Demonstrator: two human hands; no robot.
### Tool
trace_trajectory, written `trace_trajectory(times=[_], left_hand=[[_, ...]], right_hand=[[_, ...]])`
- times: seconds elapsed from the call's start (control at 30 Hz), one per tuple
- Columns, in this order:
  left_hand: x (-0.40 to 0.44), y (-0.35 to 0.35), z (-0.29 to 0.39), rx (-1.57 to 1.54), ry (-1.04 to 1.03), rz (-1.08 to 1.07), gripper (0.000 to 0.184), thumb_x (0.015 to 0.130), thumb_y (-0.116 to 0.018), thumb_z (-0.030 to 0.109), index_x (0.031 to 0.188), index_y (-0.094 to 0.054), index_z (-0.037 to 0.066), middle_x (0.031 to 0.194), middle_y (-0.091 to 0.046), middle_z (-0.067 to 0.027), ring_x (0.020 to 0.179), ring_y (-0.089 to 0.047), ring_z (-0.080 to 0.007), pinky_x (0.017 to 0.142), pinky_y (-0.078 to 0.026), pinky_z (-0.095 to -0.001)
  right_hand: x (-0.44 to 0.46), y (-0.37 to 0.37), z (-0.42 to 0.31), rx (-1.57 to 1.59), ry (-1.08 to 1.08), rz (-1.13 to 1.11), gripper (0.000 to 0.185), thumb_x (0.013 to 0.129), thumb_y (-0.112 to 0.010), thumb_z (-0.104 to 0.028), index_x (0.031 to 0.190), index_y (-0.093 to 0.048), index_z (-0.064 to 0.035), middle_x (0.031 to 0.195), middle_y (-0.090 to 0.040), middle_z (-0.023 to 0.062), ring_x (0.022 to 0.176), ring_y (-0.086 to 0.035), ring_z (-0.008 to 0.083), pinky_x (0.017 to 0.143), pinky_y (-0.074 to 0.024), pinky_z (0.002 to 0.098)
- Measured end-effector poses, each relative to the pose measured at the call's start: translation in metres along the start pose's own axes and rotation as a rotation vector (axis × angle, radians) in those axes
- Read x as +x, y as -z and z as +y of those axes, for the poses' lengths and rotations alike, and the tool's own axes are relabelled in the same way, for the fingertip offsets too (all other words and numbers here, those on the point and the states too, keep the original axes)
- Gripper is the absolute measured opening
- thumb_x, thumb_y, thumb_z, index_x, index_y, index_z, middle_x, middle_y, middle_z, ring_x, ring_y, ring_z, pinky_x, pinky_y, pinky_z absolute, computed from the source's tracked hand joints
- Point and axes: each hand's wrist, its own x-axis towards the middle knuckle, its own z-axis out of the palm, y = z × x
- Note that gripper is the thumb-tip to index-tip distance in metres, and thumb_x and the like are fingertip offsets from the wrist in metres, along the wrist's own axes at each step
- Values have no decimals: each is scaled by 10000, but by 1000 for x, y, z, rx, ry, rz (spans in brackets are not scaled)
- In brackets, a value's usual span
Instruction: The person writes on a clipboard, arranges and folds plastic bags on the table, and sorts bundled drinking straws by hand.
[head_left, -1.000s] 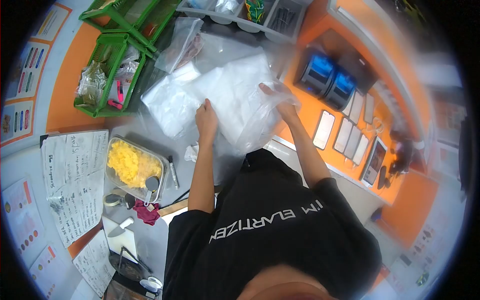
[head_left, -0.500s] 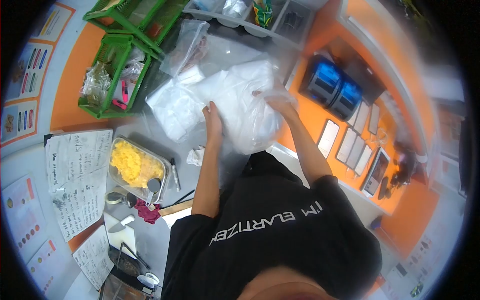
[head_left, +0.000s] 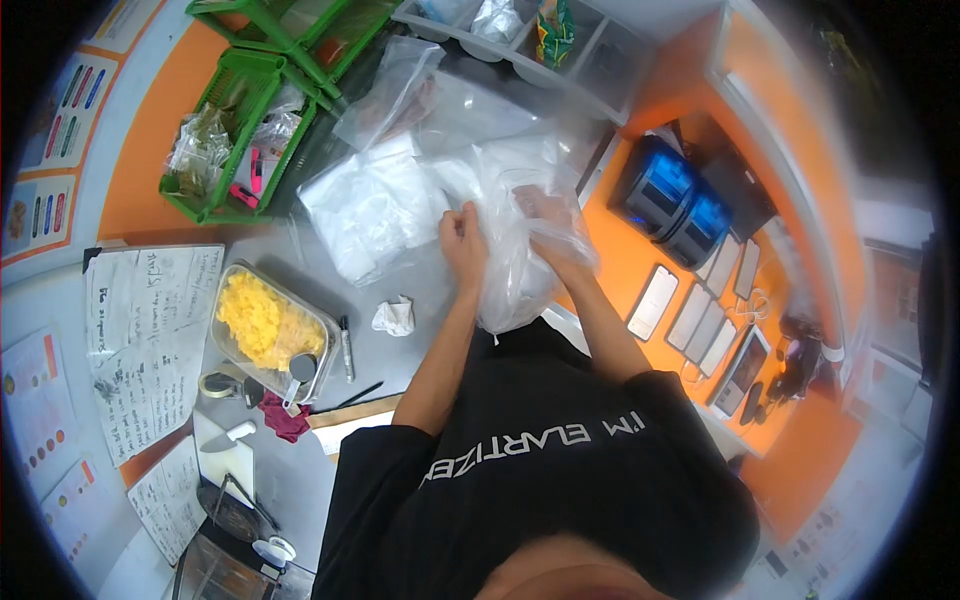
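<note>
A clear plastic bag (head_left: 515, 285) hangs between my hands near the table's right edge. My left hand (head_left: 464, 245) is closed on the bag's left side, fingers curled. My right hand (head_left: 550, 215) is inside or behind the thin plastic at the right, seen blurred through it; how its fingers lie is hard to make out. A stack of white plastic bags (head_left: 375, 208) lies on the table just left of my left hand. Behind it is a clear zip bag (head_left: 392, 95). A crumpled white tissue (head_left: 394, 316) rests below the stack.
A tub of yellow food (head_left: 268, 325) stands at left beside a marker (head_left: 347, 350). A knife (head_left: 228, 437) lies on a white board. Green baskets (head_left: 222, 140) and a grey divided tray (head_left: 590, 75) are at the back. Phones (head_left: 653, 302) lie on the orange counter at right.
The clear bag has come away from the white stack, narrowed and hangs lower. My left hand has moved right, and my right hand is now more covered by plastic. The view has shifted slightly.
</note>
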Motion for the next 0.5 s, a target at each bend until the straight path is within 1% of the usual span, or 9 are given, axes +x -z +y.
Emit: trace_trajectory(times=[0.07, 0.13, 0.23, 0.33, 0.43, 0.5], left_hand=[[-1, -2, 13, 13, -67, -25, 387, 1022, -590, 303, 807, -560, -17, 799, -517, -63, 775, -465, -170, 725, -398, -335], [-3, -3, 32, 25, -99, -87, 363, 1028, -578, 283, 829, -575, -20, 808, -544, -71, 773, -482, -171, 722, -406, -330], [-4, 2, 60, 39, -86, -179, 337, 1038, -554, 266, 874, -594, -26, 809, -589, -90, 761, -525, -170, 701, -425, -320], [-9, 2, 85, 11, 1, -158, 322, 1049, -530, 267, 921, -604, -19, 785, -603, -111, 727, -555, -169, 668, -442, -313], [5, -2, 73, 21, -58, -162, 298, 1055, -513, 260, 954, -606, -5, 766, -606, -110, 699, -559, -168, 634, -442, -320], [5, -6, 75, 57, -87, -196, 281, 1054, -511, 247, 955, -598, -1, 779, -607, -111, 716, -560, -166, 641, -439, -323]], right_hand=[[-1, -22, 32, 589, 41, -91, 500, 982, -559, -255, 1445, -473, -86, 1438, -525, 119, 1343, -494, 254, 1090, -428, 354], [-3, -22, 39, 702, 57, -86, 502, 960, -597, -206, 1434, -484, -88, 1385, -569, 91, 1301, -531, 203, 1051, -461, 316], [3, -15, 48, 856, 41, -134, 491, 955, -605, -232, 1409, -507, -75, 1350, -587, 96, 1258, -550, 209, 1030, -466, 318], [8, -11, 53, 941, -26, -160, 484, 949, -614, -258, 1384, -531, -62, 1316, -604, 100, 1215, -569, 215, 1009, -471, 320], [12, -20, 55, 1006, -112, -115, 481, 944, -622, -283, 1359, -555, -49, 1282, -622, 105, 1173, -588, 221, 988, -476, 321], [12, -29, 54, 1043, -174, -70, 482, 941, -628, -300, 1343, -571, -41, 1259, -634, 109, 1144, -600, 226, 974, -479, 322]])
